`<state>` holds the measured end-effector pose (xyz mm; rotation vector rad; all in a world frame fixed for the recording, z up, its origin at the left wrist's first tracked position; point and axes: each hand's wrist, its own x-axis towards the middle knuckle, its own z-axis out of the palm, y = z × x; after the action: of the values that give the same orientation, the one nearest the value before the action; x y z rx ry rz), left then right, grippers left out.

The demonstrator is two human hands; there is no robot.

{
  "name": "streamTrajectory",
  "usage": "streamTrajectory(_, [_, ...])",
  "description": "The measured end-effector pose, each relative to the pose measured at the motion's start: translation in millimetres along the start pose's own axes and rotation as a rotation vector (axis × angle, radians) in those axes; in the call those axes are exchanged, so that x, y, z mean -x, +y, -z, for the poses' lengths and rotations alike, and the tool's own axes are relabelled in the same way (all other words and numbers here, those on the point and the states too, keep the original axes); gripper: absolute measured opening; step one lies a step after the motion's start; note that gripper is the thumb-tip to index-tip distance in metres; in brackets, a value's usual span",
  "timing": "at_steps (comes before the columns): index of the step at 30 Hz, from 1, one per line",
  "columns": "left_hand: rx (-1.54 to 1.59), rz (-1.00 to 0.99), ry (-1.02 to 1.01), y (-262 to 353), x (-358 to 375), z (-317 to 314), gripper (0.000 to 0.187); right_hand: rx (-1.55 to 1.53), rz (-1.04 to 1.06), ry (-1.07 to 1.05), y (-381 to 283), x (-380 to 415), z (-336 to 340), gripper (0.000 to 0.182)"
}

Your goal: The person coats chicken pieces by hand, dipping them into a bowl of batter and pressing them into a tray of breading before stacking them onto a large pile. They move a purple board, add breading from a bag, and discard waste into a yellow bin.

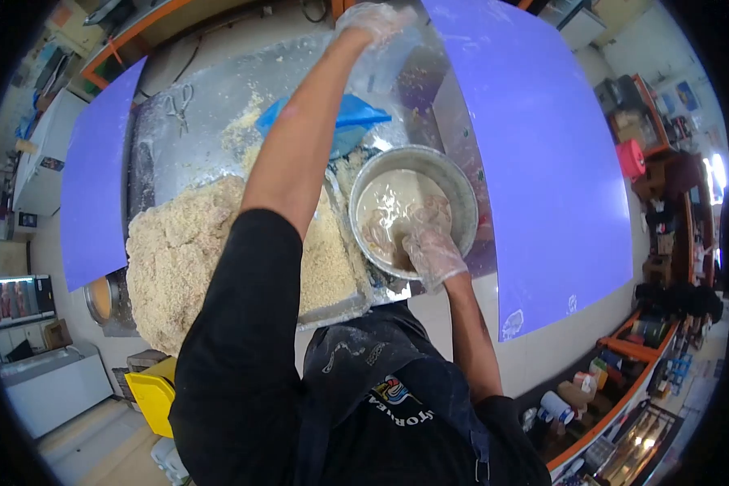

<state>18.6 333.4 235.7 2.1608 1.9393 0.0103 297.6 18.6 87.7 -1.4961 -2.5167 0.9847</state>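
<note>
My right hand (434, 247), in a clear plastic glove, reaches into a round metal pot (471, 202). Pale, milky liquid (393, 194) fills part of the pot, with pinkish pieces that look like meat (377, 231) in it. The fingertips dip into the liquid beside these pieces, so their grip is hidden. My left hand (373, 20), gloved too, stretches far across to the table's back edge. Its fingers point right, apparently extended, and nothing shows in them. Below my left forearm lie a blue plastic bag (352, 113) and a tray of pale crumbs (324, 259).
A large mound of crumbs (174, 251) stands at the left of the metal table (219, 89). Metal tongs or scissors (180, 107) lie behind it. Upright blue-purple panels (551, 170) flank both sides. A yellow bin (152, 393) stands below left.
</note>
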Motion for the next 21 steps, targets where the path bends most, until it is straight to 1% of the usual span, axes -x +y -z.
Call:
streamTrajectory(2, [0.044,0.126,0.189,53,96,-1,0.066,0.041,-0.011,-0.143,10,-6,-2,0.030])
streamTrajectory(3, [0.110,0.092,0.507,52,109,-26,0.051,0.029,-0.060,-0.085,2,-7,0,0.026])
streamTrajectory(4, [0.156,0.034,0.821,52,121,-52,0.038,0.058,-0.002,-0.039,1,-10,-4,0.025])
streamTrajectory(6, [0.437,-0.067,0.839,17,143,-74,0.047,0.110,0.120,0.065,-3,-24,-12,0.025])
streamTrajectory(7, [0.901,-0.005,0.850,24,186,-85,0.039,0.215,0.069,-0.189,-19,-44,-4,0.027])
streamTrajectory(8, [1.363,0.057,0.842,32,237,-96,0.031,0.226,0.071,-0.204,-32,-55,-6,0.027])
streamTrajectory(10, [1.255,0.381,0.553,22,303,-141,0.067,0.242,0.063,-0.243,-52,-62,-17,0.028])
streamTrajectory(11, [1.186,0.508,0.386,17,335,-163,0.086,0.240,0.068,-0.229,-52,-68,-31,0.027])
streamTrajectory(12, [0.672,0.588,0.312,37,357,-179,0.078,0.242,0.072,-0.208,-47,-78,-50,0.027])
streamTrajectory(13, [0.399,0.607,0.195,48,373,-201,0.076,0.249,0.074,-0.190,-45,-84,-62,0.027])
streamTrajectory(14, [0.126,0.609,0.081,60,390,-224,0.075,0.285,0.099,-0.261,-43,-85,-62,0.027])
streamTrajectory(16, [0.135,0.586,-0.045,54,393,-248,0.077,0.374,0.161,-0.382,-42,-94,-48,0.027])
streamTrajectory(17, [0.183,0.599,-0.053,49,394,-259,0.075,0.073,0.013,-0.397,-41,-88,-42,0.024])
streamTrajectory(18, [0.231,0.614,-0.059,44,395,-269,0.073,0.071,0.072,-0.373,-30,-89,-42,0.023])
streamTrajectory(19, [0.250,0.588,0.129,40,397,-276,0.066,0.070,0.134,-0.348,-17,-91,-41,0.023])
streamTrajectory(20, [0.344,0.622,0.099,34,395,-281,0.063,0.065,0.193,-0.322,-7,-94,-44,0.025])
streamTrajectory(21, [0.438,0.651,0.070,26,387,-277,0.061,-0.039,0.115,-0.308,-29,-80,-22,0.025])
